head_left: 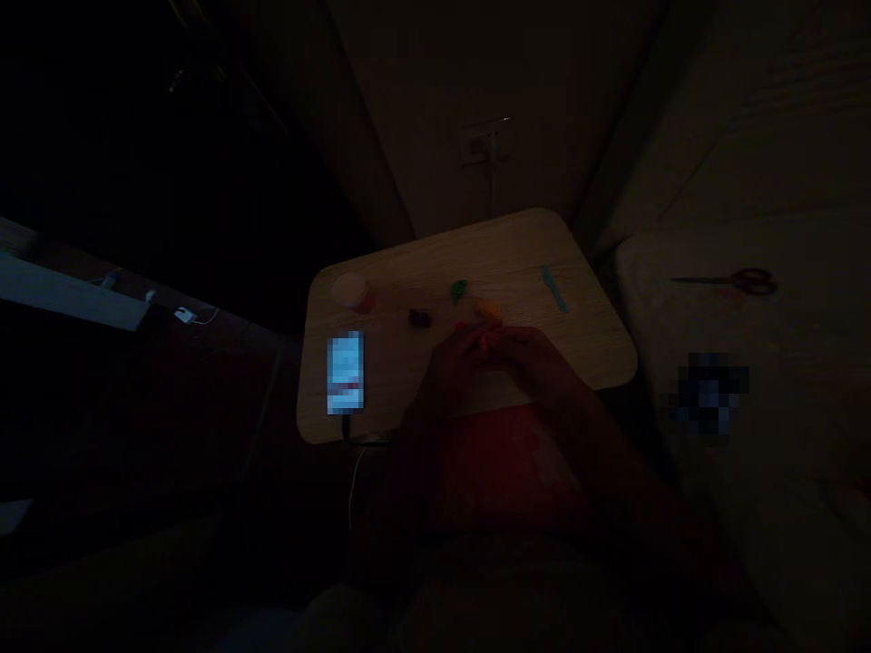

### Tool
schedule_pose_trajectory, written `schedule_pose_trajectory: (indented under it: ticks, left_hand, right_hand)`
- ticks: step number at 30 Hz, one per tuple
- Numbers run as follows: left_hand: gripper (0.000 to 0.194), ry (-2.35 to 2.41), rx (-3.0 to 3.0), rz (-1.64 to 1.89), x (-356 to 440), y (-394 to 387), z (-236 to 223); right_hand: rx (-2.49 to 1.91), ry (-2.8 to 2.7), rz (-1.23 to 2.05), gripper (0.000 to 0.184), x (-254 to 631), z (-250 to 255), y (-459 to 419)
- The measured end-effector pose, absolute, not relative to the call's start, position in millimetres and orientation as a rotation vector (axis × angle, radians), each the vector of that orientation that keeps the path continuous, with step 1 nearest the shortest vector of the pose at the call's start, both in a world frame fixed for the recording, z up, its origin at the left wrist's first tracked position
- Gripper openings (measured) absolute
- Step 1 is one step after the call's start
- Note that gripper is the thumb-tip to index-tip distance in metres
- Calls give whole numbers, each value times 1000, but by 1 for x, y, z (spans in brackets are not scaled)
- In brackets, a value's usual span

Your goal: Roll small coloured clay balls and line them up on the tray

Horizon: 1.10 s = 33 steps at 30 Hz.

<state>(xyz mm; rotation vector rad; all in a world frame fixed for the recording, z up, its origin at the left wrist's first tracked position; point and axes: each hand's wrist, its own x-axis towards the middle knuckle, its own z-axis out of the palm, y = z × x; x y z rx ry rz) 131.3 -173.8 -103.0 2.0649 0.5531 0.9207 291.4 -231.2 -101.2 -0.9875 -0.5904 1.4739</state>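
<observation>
In dim light, my left hand (pixel 453 363) and my right hand (pixel 534 354) meet over the front part of a small wooden table (pixel 395 381). Between their closed fingers is a lump of red modelling clay (pixel 486 340), partly covered by the fingertips. Just beyond it lies an orange lump (pixel 488 311), close to the fingers. A green lump (pixel 458 290) sits farther back, and a dark purple lump (pixel 420 318) rests to the left. On the right side of the tabletop is a teal, knife-like plastic tool (pixel 554 288).
A pale round tub (pixel 349 289) stands at the table's back left. A lit phone (pixel 346 372) with a cable lies in front of it. Scissors (pixel 731 281) and a blurred dark object (pixel 708 397) rest on the pale surface at right. A wall socket (pixel 484 142) holds a plug.
</observation>
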Motion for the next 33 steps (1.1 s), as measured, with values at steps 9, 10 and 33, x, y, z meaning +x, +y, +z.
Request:
schedule_pose_trajectory:
  ticks: [9,10,33]
  left_hand:
    - [40,673,2188,975,128,-177,-102]
    - [38,681,2190,971,127,-178,-101]
    - [37,750,2239,1142,131,-182,-113]
  right_hand:
    - [-942,-579,1504,38,287,-97,-235]
    - [-928,-574,1521,37,288,-97,-236]
    - [-868,-458,1617,46,283,-107,-242]
